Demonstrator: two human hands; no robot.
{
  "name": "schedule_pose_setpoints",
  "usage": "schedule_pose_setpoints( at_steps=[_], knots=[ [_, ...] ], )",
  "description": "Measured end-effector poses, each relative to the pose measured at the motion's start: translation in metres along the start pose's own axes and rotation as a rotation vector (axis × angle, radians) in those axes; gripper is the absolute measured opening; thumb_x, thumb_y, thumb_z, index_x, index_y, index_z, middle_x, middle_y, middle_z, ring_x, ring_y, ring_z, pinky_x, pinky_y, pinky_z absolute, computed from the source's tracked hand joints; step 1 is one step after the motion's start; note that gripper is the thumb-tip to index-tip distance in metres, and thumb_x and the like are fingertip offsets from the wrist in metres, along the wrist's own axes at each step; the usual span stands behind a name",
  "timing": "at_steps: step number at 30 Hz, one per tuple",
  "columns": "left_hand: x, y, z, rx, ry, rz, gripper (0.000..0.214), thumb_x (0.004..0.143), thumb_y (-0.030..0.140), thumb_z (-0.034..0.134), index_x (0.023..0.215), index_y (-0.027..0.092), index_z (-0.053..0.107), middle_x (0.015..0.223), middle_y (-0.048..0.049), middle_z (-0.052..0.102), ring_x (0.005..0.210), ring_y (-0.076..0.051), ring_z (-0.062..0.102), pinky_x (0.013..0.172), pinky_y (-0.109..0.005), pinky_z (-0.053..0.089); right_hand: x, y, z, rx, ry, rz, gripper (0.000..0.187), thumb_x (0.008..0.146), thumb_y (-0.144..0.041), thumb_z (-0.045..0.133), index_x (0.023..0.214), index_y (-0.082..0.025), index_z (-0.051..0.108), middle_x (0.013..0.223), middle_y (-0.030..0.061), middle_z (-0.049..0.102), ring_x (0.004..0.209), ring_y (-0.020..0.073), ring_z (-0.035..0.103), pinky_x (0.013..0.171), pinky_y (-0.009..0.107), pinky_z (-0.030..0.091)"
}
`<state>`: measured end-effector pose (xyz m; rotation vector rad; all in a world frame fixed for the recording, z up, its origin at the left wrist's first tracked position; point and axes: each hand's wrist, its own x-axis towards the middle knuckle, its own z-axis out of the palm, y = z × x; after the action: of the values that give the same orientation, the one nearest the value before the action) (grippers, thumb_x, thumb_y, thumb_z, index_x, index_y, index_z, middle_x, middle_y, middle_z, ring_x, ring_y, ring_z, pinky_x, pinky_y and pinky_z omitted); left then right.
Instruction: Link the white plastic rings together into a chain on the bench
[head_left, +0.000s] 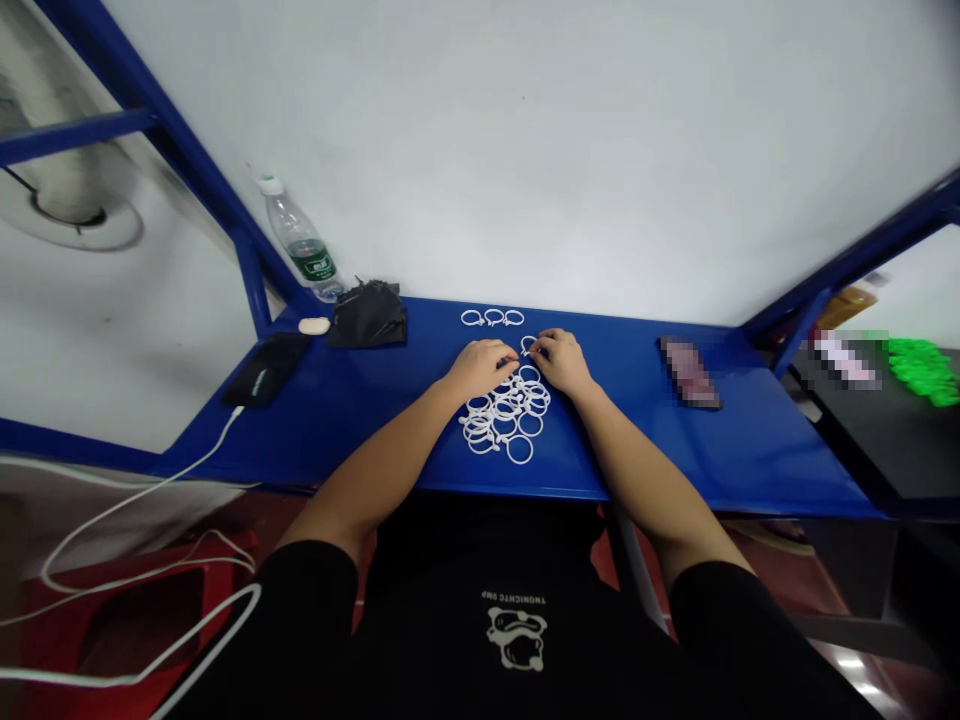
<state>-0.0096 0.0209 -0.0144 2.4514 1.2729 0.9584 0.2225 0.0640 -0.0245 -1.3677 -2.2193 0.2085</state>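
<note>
My right hand (562, 360) pinches a white plastic ring (523, 346) with a small tab, raised at its fingertips. Beside it, my left hand (484, 369) has its fingers curled together close to that ring; whether something small sits between them is hidden. Below both hands lies a loose pile of several white rings (520, 449), overlapping one another on the blue table (420, 440). Farther back, three similar rings (494, 317) lie side by side in a row near the wall.
At the back left stand a plastic bottle (307, 250) and a crumpled black bag (367, 316), near a small cream-coloured object (313, 326). A black device (267, 370) has a white cable (202, 459) plugged in. A blurred phone-like object (688, 372) lies right.
</note>
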Motion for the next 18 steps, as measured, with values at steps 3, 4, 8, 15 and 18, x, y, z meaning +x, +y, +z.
schedule_pose_setpoints(
  at_steps=[3,4,8,15,18],
  knots=[
    [0.001,-0.002,0.002,-0.008,0.066,-0.034,0.022,0.097,0.022,0.079,0.119,0.022,0.079,0.108,-0.0058,0.080,0.090,-0.020,0.073,0.092,-0.039,0.058,-0.001,-0.008,-0.003,0.105,0.065,-0.063,0.011,0.098,-0.025,0.065,0.095,-0.022,0.076,0.121,0.0142,0.075,0.115,0.0329,0.065,0.105,0.052,0.051],
    [0.001,-0.002,0.003,-0.009,0.095,-0.044,0.028,0.097,0.021,0.079,0.124,0.022,0.078,0.110,-0.0063,0.080,0.091,-0.020,0.073,0.092,-0.039,0.058,-0.002,-0.013,-0.005,0.144,0.085,-0.091,0.012,0.099,-0.026,0.063,0.096,-0.023,0.074,0.115,0.0132,0.076,0.112,0.0315,0.066,0.103,0.049,0.052],
    [0.003,-0.003,0.004,-0.001,0.190,-0.035,0.027,0.100,0.021,0.076,0.127,0.022,0.079,0.111,-0.0079,0.082,0.099,-0.022,0.075,0.094,-0.040,0.058,-0.011,-0.033,-0.012,0.250,0.078,-0.152,0.015,0.103,-0.031,0.059,0.101,-0.023,0.072,0.096,0.0083,0.076,0.092,0.0257,0.069,0.088,0.039,0.054],
    [0.003,0.001,0.002,0.038,0.229,0.041,0.016,0.106,0.023,0.069,0.114,0.022,0.082,0.110,-0.0078,0.084,0.103,-0.023,0.077,0.094,-0.041,0.056,-0.019,-0.044,-0.013,0.292,0.140,-0.123,0.023,0.105,-0.042,0.061,0.103,-0.023,0.075,0.091,0.0060,0.078,0.081,0.0227,0.070,0.077,0.035,0.053],
    [0.002,0.004,0.001,0.032,0.219,0.058,0.017,0.107,0.023,0.066,0.114,0.022,0.081,0.111,-0.0077,0.083,0.104,-0.023,0.077,0.093,-0.041,0.055,-0.020,-0.043,-0.012,0.319,0.204,-0.108,0.028,0.103,-0.047,0.063,0.107,-0.023,0.078,0.093,0.0071,0.079,0.080,0.0229,0.071,0.077,0.036,0.056]
  ],
)
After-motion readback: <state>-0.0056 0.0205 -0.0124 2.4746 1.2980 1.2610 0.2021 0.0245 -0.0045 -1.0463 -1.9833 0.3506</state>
